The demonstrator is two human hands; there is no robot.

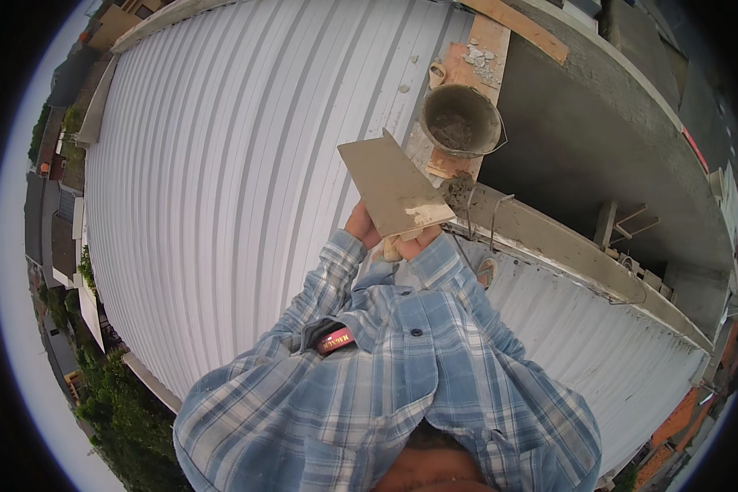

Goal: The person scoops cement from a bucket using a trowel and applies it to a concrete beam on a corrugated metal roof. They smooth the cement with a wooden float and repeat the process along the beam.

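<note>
A flat rectangular plastering float [398,184], coated with grey mortar, is held out in front of my chest, tilted. My left hand [362,225] is closed on its near left edge, fingers mostly hidden beneath. Under the near right corner, my right hand [421,244] supports and grips it, largely covered by the board. A rounded pale knob [391,249], perhaps the end of a handle, shows between the hands. Beyond the float to the right stands a bucket [462,121] with some grey mortar inside, its wire bail hanging to the right.
White corrugated metal roofing [221,180] spreads left and ahead. Wooden planks [490,37] with mortar crumbs lie by the bucket. A concrete ledge [549,238] runs along the right, beside a deep recess [566,139]. A sandalled foot [487,272] rests near the ledge.
</note>
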